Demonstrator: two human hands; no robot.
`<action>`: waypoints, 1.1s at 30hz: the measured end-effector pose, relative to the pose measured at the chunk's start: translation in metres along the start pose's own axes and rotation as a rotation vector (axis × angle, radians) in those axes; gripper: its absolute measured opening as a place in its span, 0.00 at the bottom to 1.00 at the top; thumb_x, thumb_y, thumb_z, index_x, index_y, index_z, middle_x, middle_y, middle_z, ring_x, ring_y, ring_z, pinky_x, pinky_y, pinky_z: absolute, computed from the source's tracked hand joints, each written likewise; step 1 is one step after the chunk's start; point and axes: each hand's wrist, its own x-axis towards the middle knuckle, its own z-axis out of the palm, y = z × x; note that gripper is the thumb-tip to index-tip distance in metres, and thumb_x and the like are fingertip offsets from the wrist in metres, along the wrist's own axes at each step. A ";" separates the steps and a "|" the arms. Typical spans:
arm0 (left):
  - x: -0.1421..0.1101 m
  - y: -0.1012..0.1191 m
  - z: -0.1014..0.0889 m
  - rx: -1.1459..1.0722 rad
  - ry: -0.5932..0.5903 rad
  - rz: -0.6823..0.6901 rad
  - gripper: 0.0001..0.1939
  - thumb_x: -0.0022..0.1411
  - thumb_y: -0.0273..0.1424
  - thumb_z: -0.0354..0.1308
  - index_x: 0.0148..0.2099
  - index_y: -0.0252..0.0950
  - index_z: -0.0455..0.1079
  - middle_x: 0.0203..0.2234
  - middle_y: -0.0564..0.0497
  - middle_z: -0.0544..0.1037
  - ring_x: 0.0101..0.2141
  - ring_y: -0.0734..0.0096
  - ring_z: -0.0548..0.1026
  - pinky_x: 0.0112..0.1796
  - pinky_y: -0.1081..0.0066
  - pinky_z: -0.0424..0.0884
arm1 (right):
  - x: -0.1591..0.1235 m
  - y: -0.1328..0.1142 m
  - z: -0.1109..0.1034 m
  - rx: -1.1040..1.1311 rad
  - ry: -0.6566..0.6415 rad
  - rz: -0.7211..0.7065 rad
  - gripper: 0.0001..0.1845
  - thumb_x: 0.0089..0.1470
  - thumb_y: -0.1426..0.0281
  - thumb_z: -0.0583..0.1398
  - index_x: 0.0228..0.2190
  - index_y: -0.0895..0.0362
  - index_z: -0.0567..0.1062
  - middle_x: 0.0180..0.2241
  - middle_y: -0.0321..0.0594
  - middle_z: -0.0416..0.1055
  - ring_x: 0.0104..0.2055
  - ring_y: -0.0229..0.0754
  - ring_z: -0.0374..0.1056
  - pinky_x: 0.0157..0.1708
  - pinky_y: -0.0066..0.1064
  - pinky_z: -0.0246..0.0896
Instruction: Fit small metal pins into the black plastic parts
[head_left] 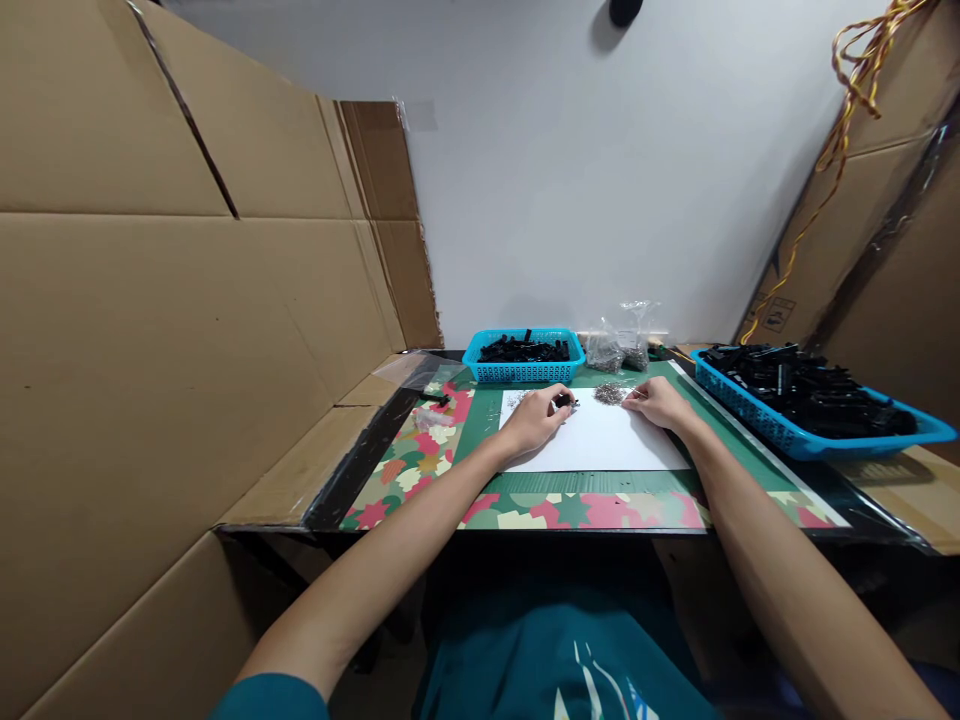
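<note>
From where I stand: loose heap of small silvery metal pieces (607,394) lies on the rectangular white paper sheet (592,448), between the hands, just left of the right hand (658,403) and nearer to it. Left hand (535,418) grips a small black plastic part (563,400), long axis apparently crosswise. Right fingertips drawn together beside the heap; whether they pinch a piece, cannot tell.

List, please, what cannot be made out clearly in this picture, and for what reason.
All in the head view:
1. Black part: mostly covered by the left hand.
2. Right hand: fingertips too small to tell what they hold.
3. Pile: pieces too small to tell their shape.
4. Shirt print: cut off by the bottom edge.
</note>
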 end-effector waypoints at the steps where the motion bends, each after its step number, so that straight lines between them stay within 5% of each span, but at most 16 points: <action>1: 0.000 0.000 0.000 0.001 -0.001 -0.001 0.12 0.69 0.35 0.57 0.50 0.38 0.76 0.35 0.50 0.81 0.34 0.65 0.74 0.38 0.68 0.67 | 0.000 -0.001 0.001 -0.038 -0.007 0.027 0.08 0.38 0.67 0.71 0.21 0.57 0.79 0.14 0.35 0.64 0.21 0.38 0.57 0.20 0.29 0.45; 7: -0.001 -0.001 0.000 -0.012 -0.010 0.002 0.13 0.69 0.35 0.56 0.50 0.38 0.76 0.34 0.50 0.81 0.33 0.66 0.74 0.36 0.68 0.66 | -0.006 -0.014 -0.003 -0.127 -0.023 0.099 0.14 0.44 0.62 0.67 0.18 0.60 0.76 0.13 0.32 0.56 0.19 0.34 0.49 0.19 0.29 0.39; 17: -0.001 0.001 0.000 -0.013 -0.018 0.004 0.12 0.68 0.34 0.56 0.50 0.37 0.76 0.33 0.50 0.81 0.34 0.65 0.74 0.38 0.67 0.66 | -0.006 -0.014 -0.003 -0.236 -0.061 0.086 0.12 0.41 0.65 0.66 0.25 0.62 0.83 0.16 0.36 0.64 0.22 0.38 0.57 0.21 0.30 0.46; 25: 0.001 -0.005 0.001 0.008 -0.014 0.011 0.12 0.68 0.34 0.56 0.51 0.38 0.76 0.34 0.50 0.81 0.34 0.65 0.74 0.37 0.68 0.66 | -0.012 -0.020 -0.002 -0.079 -0.159 0.007 0.15 0.37 0.60 0.71 0.19 0.59 0.77 0.17 0.34 0.65 0.21 0.35 0.55 0.21 0.28 0.47; 33: 0.000 -0.006 0.002 0.016 -0.004 0.020 0.12 0.68 0.33 0.56 0.50 0.38 0.76 0.33 0.51 0.81 0.33 0.66 0.73 0.36 0.68 0.65 | -0.017 -0.028 0.004 -0.033 -0.230 0.004 0.18 0.43 0.57 0.69 0.26 0.61 0.84 0.18 0.35 0.67 0.21 0.34 0.52 0.20 0.28 0.43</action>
